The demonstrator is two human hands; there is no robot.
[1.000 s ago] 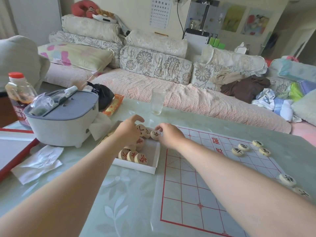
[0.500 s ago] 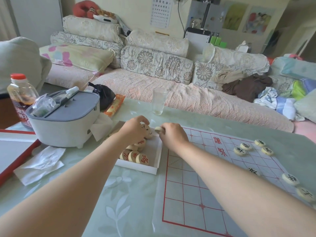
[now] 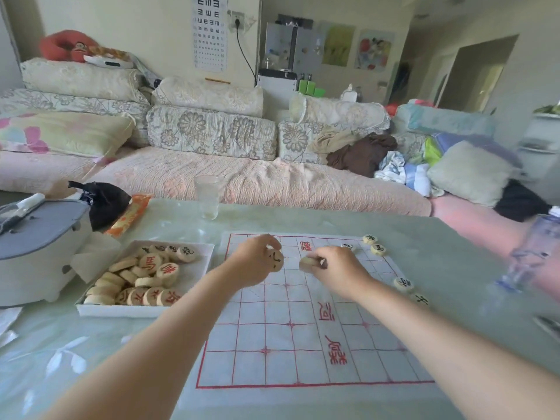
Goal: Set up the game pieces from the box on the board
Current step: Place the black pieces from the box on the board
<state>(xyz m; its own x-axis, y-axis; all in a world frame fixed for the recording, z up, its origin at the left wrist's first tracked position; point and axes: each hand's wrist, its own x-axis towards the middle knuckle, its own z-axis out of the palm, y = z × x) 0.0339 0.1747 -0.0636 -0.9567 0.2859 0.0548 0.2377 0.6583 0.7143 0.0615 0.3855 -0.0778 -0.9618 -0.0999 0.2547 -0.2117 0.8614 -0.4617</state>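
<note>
Above the white red-gridded board [image 3: 288, 344], the left hand [image 3: 254, 263] grip clamps a black-marked round wooden piece [image 3: 275, 259], the right hand [image 3: 341, 269] grip a pale wooden disc [image 3: 307, 263].

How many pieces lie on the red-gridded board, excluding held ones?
5 round wooden pieces: three near the board's far right corner, two along its right edge; the right hand may hide more.

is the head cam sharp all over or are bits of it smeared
Head view: sharp in the middle, with characters on the pieces in the box readable; the piece in the right hand is smeared; the clear object at the right edge is badly blurred; light is soft and even, no hard shadows.
</note>
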